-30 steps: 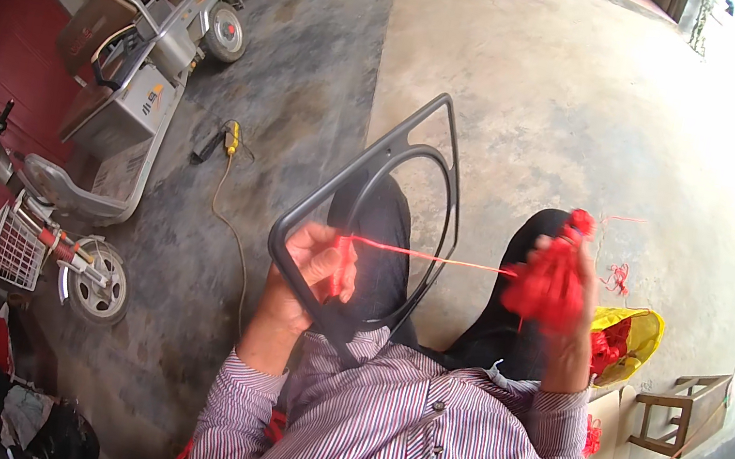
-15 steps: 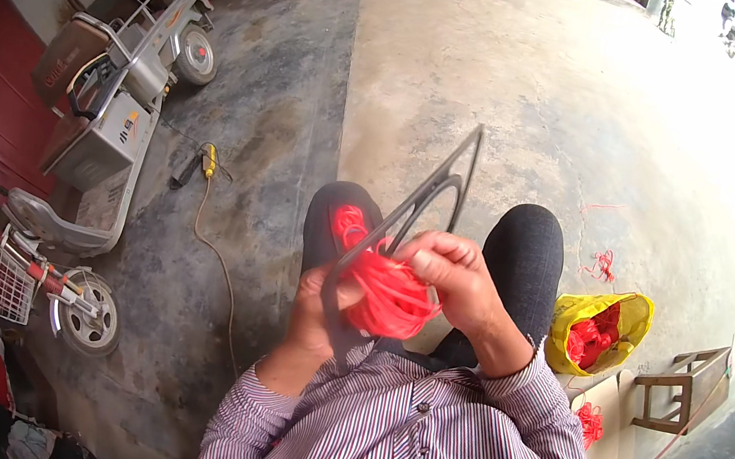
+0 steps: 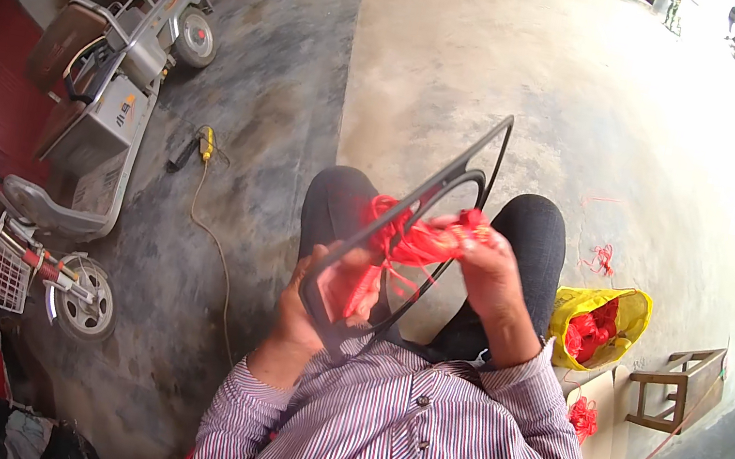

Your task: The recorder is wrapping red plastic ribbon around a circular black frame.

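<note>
While the left hand (image 3: pixel 304 302) grips a black frame (image 3: pixel 401 205), the right hand's (image 3: pixel 492 271) fingers clench red cord (image 3: pixel 419 244) between the hands; right, a yellow bag (image 3: pixel 635 321) holds red strands (image 3: pixel 589 335); left, dark characters (image 3: pixel 125 110) mark a grey tricycle (image 3: pixel 99 133).

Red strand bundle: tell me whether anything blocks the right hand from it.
Nothing visible does: the right hand grips the red strand bundle at its right end. The black frame crosses the bundle only farther left.

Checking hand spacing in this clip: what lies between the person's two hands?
In the head view, red strands and part of the black frame lie between the left hand and the right hand.
</note>
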Demonstrator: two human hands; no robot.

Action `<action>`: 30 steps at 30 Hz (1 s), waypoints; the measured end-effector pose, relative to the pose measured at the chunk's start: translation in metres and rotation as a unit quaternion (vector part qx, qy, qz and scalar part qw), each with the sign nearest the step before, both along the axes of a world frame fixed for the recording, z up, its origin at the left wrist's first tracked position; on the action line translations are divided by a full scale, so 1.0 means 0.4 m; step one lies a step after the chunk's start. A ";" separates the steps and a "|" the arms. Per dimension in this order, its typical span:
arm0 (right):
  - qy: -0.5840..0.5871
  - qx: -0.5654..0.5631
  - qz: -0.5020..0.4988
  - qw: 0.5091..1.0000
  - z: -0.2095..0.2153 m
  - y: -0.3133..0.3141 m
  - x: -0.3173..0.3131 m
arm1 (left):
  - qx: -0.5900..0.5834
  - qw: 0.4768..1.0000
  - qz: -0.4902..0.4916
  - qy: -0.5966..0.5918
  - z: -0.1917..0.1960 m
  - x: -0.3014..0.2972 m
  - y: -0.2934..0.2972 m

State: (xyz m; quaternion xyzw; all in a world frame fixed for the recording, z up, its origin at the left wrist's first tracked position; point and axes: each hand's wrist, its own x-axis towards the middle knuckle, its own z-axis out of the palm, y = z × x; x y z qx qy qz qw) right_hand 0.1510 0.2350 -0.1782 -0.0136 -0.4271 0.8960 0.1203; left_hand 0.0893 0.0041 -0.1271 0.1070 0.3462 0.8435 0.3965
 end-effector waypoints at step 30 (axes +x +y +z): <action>0.005 0.415 -0.112 0.903 0.206 -0.120 -0.018 | -0.041 0.993 0.094 0.065 0.050 0.026 0.064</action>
